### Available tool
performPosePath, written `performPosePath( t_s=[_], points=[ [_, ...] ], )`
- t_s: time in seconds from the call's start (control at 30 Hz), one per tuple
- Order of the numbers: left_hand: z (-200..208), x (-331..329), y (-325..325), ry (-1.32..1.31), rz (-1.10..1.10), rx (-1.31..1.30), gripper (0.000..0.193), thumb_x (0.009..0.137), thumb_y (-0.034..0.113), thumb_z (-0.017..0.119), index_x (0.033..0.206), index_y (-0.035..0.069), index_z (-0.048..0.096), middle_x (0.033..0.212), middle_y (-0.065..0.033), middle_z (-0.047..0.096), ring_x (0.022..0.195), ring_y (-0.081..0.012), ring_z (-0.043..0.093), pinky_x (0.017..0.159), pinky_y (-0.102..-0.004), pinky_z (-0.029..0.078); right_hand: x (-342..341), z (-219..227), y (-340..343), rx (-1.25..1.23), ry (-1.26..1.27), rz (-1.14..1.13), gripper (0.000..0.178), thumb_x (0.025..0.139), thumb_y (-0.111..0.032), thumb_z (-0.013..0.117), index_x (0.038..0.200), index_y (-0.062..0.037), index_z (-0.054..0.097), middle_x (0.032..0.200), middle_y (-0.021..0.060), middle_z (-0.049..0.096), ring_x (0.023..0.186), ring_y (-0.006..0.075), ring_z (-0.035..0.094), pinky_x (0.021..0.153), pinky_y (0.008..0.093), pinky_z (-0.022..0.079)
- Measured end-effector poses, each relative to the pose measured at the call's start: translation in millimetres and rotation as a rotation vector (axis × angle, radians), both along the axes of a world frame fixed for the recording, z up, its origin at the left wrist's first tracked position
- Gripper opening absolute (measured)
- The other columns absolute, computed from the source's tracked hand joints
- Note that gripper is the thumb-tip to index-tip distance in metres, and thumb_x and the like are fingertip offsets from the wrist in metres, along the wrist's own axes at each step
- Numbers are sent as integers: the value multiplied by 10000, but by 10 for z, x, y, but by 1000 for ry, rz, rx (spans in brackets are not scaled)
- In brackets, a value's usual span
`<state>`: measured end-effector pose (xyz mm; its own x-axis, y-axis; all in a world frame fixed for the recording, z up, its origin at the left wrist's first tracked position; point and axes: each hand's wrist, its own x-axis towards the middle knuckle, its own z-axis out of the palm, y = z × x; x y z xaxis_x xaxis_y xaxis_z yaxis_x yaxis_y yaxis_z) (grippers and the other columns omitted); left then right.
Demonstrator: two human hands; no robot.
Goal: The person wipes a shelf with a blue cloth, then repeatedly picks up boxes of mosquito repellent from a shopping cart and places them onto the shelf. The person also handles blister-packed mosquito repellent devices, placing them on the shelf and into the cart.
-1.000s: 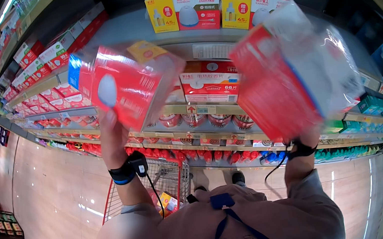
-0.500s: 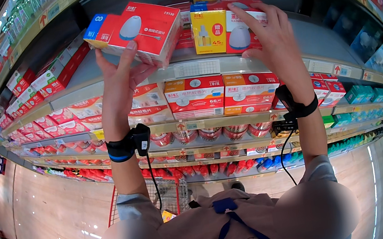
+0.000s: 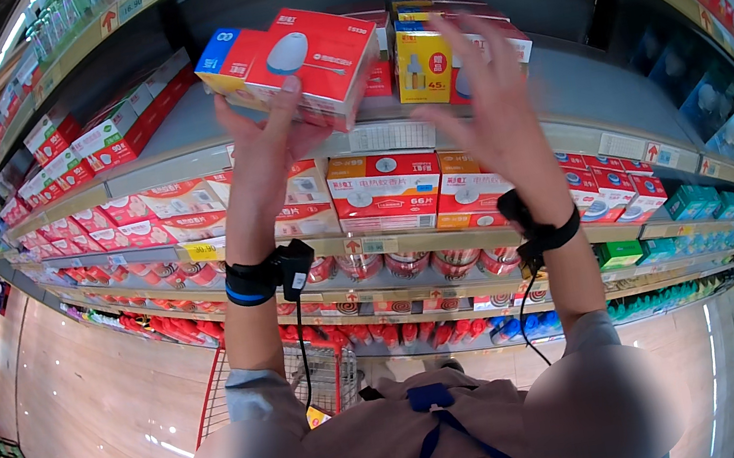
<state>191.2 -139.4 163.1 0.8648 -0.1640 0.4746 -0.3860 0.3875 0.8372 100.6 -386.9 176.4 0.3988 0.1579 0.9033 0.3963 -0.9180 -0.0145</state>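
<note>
My left hand (image 3: 264, 144) grips a red box (image 3: 322, 47) from below, with the thumb on its front. The box is tilted above the front edge of the upper shelf; it shows a white egg-shaped device and has a blue and yellow section on its left side. A similar red and yellow box (image 3: 422, 60) stands on that shelf to the right. In front of it, my right hand (image 3: 487, 107) is slightly blurred, fingers spread and holding nothing; it partly covers the box. Behind the held box, another red box (image 3: 378, 80) is partly hidden.
Red and white boxes (image 3: 111, 141) line the upper shelf's left part. Orange-red boxes (image 3: 385, 189) fill the shelf below, with red tins (image 3: 408, 264) under them. A shopping cart (image 3: 212, 405) with a red frame is at lower left. Blue packages (image 3: 713, 93) sit at far right.
My right hand has come off the standing red and yellow box and opened. My left hand still holds its box, now closer to the standing one. The view has shifted slightly.
</note>
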Motion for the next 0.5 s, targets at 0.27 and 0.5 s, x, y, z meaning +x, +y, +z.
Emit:
performPosePath(
  t_s=[0.27, 0.5],
  points=[
    [64, -249, 93, 140, -89, 89, 1005, 995, 343, 705, 1587, 15, -38, 1236, -230, 625, 1058, -308, 726, 846, -379, 630, 495, -76, 575, 135, 72, 127, 726, 873, -282, 834, 1489, -150, 473, 1521, 223, 397, 847, 218, 663, 800, 355, 581],
    [10, 199, 451, -489, 736, 806, 874, 929, 364, 786, 1522, -48, 294, 1256, -265, 595, 1070, -288, 686, 843, -366, 598, 597, 0, 656, 107, 27, 69, 640, 902, -273, 788, 1436, -69, 500, 1347, 168, 586, 1073, 298, 663, 1011, 477, 512]
  ],
)
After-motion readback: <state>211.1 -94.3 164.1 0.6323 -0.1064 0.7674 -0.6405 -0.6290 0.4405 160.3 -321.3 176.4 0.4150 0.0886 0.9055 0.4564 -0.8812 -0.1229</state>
